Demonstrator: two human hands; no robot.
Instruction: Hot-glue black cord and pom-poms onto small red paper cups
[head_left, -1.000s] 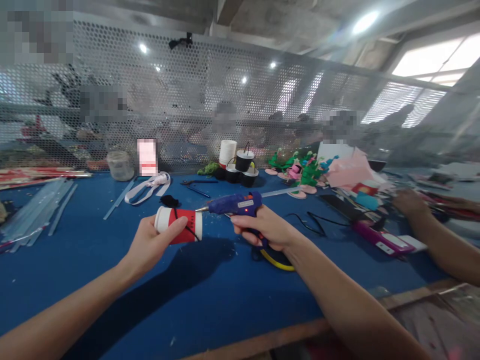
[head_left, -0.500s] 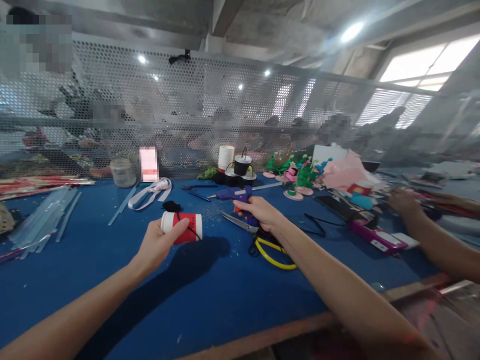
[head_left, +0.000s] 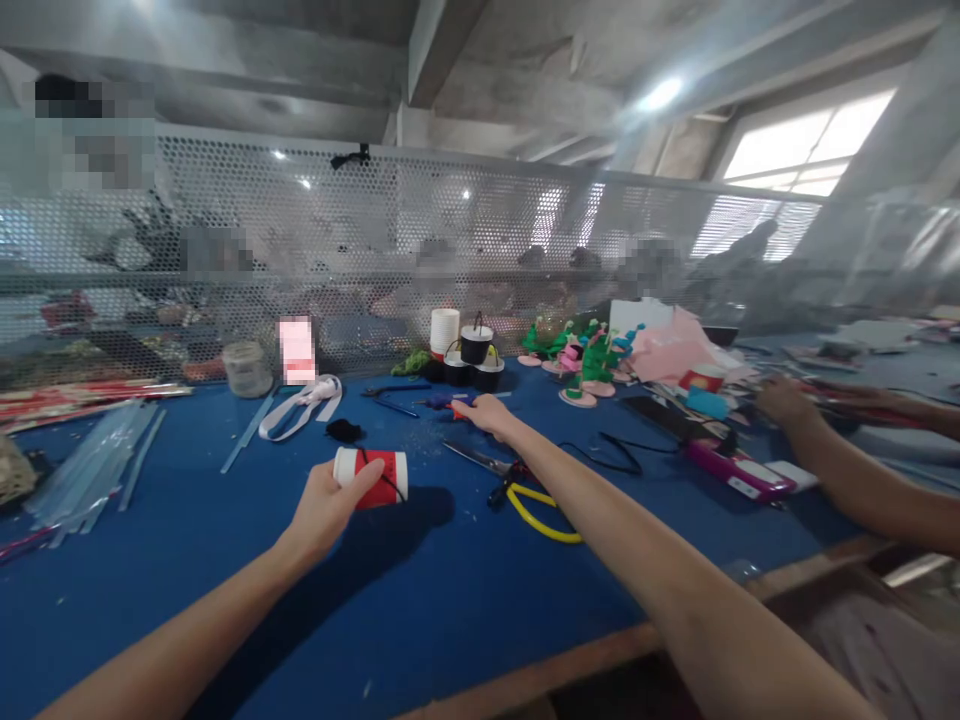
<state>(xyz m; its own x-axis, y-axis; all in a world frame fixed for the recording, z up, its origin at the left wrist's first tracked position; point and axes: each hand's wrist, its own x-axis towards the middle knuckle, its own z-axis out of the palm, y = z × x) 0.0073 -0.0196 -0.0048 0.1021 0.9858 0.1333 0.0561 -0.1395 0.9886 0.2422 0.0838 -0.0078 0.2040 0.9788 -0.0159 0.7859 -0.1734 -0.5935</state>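
The left hand (head_left: 324, 503) was closed around a red and white paper cup (head_left: 373, 477), held on its side just above the blue table (head_left: 420, 610). Beyond the cup, the right hand (head_left: 487, 412) reached out and lay over the blue glue gun (head_left: 444, 401) on the table; whether it gripped could not be told. Scissors (head_left: 517, 480) lay right of the cup. The gluing step seemed paused; pressing the trim onto the cup would likely follow.

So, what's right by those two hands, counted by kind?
Red cup: 1, held in the left hand
Glue gun: 1, under the right hand
Scissors: 1
Total: 3
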